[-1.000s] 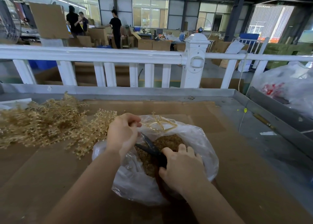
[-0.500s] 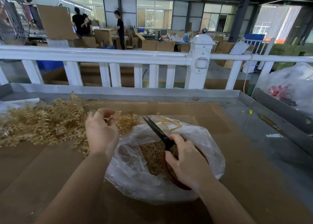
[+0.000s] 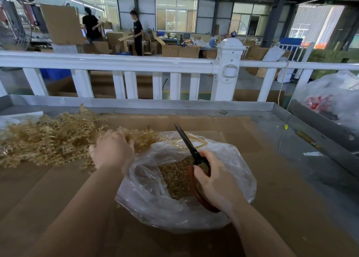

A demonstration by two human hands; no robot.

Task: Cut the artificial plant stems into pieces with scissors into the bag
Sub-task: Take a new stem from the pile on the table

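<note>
Stems of the artificial plant (image 3: 50,142), pale gold and tangled, lie heaped on the left of the cardboard sheet (image 3: 272,188), their near edge reaching the clear plastic bag (image 3: 155,204). The left hand (image 3: 112,150) rests back-up on the right end of that heap, its fingers curled down into the sprigs; whether they actually pinch a stem cannot be told, since the fingertips are hidden. The right hand (image 3: 211,181) grips the scissors (image 3: 191,150) by their reddish-brown handles, fingers wrapped round them, above the bag's open mouth. The dark blades are pressed together and point up and away, toward the far side of the table, tilted slightly left. Inside the bag sits a mound of cut pieces (image 3: 174,177) of the same gold colour, and a loop of bare stem lies at the bag's far rim.

Beneath the cardboard is a grey metal table (image 3: 303,132) with a raised edge. Beyond it runs a white fence (image 3: 120,62). At the right sits another clear bag (image 3: 334,99) with something red in it. Two people in dark shirts (image 3: 136,31) stand among cardboard boxes far behind.
</note>
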